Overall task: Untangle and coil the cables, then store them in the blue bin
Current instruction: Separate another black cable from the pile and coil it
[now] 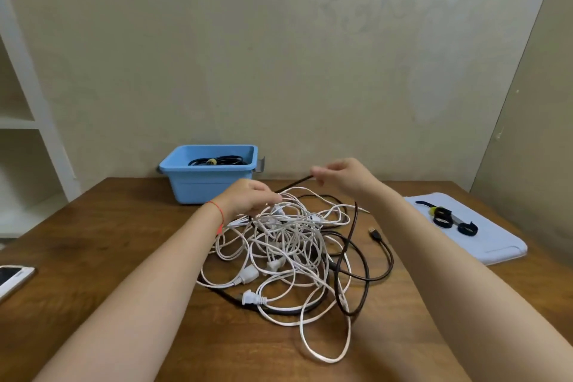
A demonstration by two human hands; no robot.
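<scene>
Right hand: the right hand is up above the far side of the heap, fingertips pinching the end of a black cable and holding it lifted off the wood, so the strand slants down to the left into the pile.
Left hand: the left hand is down on the near-left top of the heap, fingers curled into the white strands; a red string circles the wrist.
Tangle: white cables loop thickly in the middle of the wooden table, with white plugs lying on the near-left side; dark cables thread through and bulge out to the right, one ending in a USB plug lying clear of the heap.
Blue bin: the blue bin sits at the table's far edge against the wall, just behind the left hand, with one coiled black cable already inside.
Right side: a pale mat lies near the right edge, carrying black cable ties.
Left edge: a phone lies at the left border of the view.
Open room: bare wood runs along the near edge and left of the tangle.
</scene>
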